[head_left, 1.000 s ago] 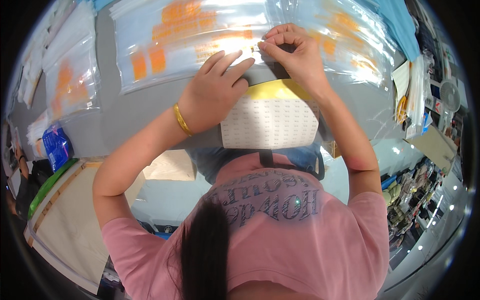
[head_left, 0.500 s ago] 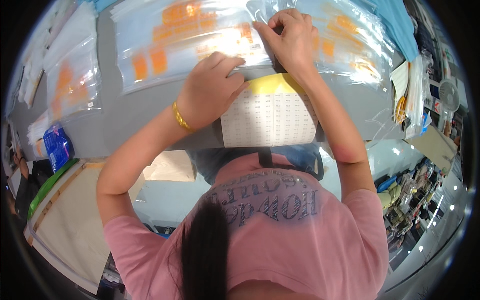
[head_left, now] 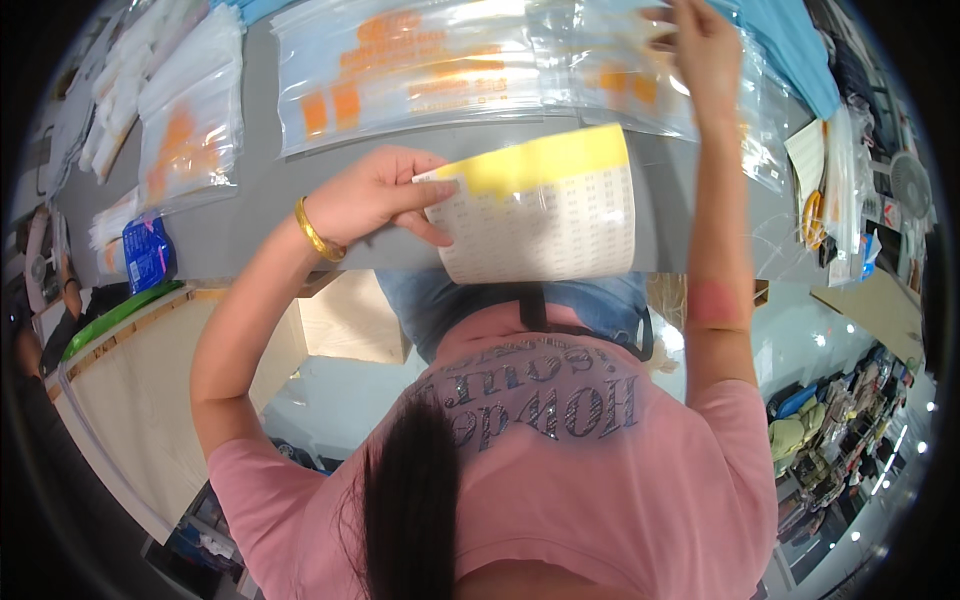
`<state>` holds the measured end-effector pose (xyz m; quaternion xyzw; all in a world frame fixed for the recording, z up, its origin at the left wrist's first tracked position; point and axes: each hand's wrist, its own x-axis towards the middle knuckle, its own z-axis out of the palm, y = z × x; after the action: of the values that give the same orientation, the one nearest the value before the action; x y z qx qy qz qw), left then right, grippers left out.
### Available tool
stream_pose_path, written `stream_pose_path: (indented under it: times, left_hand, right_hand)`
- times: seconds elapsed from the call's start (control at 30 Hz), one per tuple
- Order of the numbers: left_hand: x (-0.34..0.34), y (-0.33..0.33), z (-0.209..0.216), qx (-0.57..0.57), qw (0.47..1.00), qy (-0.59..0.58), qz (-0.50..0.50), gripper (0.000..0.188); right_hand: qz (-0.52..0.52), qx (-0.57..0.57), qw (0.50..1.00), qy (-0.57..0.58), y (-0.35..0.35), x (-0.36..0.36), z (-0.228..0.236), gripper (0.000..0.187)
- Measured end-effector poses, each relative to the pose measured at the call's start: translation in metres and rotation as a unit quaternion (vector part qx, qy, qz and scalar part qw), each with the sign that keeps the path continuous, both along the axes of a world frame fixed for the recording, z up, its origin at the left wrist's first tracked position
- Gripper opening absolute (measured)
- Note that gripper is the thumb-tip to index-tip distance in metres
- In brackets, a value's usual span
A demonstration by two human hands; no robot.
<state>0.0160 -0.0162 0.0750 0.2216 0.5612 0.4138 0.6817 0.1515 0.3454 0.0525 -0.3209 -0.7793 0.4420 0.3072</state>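
Note:
My left hand (head_left: 385, 200), with a gold bangle at the wrist, is closed on the upper left corner of a sheet of stickers (head_left: 545, 215). The white sheet has rows of small printed labels and a yellow band along its top; it curves and is raised at its far edge. My right hand (head_left: 706, 50) is over the clear plastic bags on the right, somewhat blurred, with thumb and finger apart and nothing visible between them. Under and left of it lie flat clear bags with orange print (head_left: 410, 75), overlapping in a row along the far side of the grey table (head_left: 270, 200).
More clear bags (head_left: 190, 130) lie at the left, with a blue packet (head_left: 148, 252) near the table's edge. On the right are yellow-handled scissors (head_left: 813, 218), papers and light-blue fabric (head_left: 790, 50). A wooden box (head_left: 350, 320) stands below the table's front edge.
My right hand has left the middle of the bags and moved to the right. My left hand has shifted left and lower, and the sticker sheet is now tilted up in it.

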Motion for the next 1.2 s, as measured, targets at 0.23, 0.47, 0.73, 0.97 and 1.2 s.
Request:
stream_pose_path:
  times: [0.23,0.47,0.73,0.97,1.2]
  left_hand:
    - [0.005,0.027,-0.001,0.036,0.992,-0.106,0.054,0.040]
    - [0.009,0.027,0.003,0.078,0.982,-0.156,0.078,0.038]
    - [0.007,0.023,-0.019,0.039,0.988,-0.127,0.073,0.035]
    - [-0.006,0.028,-0.013,-0.048,0.996,-0.064,0.039,0.030]
    - [0.001,0.040,-0.051,0.316,0.676,0.662,-0.070,0.009]
  right_hand:
    - [0.076,0.344,0.934,-0.054,-0.044,0.056,0.053,0.021]
    - [0.281,0.220,0.933,0.043,-0.170,0.045,0.016,0.021]
    - [0.258,0.189,0.947,0.017,-0.177,0.041,-0.001,0.024]
    - [0.293,0.218,0.929,0.060,-0.182,0.035,0.024,0.020]
    - [0.169,-0.115,0.973,-0.107,-0.097,-0.009,0.001,0.021]
